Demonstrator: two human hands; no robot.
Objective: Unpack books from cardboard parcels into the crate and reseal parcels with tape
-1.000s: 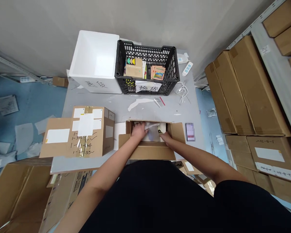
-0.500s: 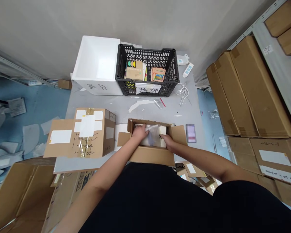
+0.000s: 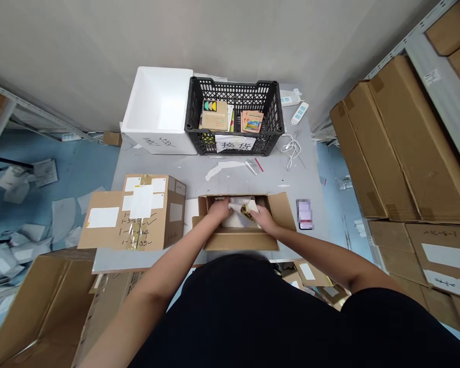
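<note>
Pale packet [image 3: 233, 221], creased and showing a dark-gold patch, held by left hand [image 3: 219, 209] and right hand [image 3: 266, 220], open carton [image 3: 240, 242] walls around both hands.

The slatted crate [image 3: 233, 134] is black. Left of the crate, the foam box [image 3: 159, 140] is plain white with black handwriting; right of it, the power strip [image 3: 299, 113] is white with pale blue squares. Below the crate, the bench [image 3: 199, 176] is light grey, the open carton [image 3: 241, 242] is brown, and the plastic-wrapped item [image 3: 235, 220] inside is whitish with a dark-and-gold patch.
</note>
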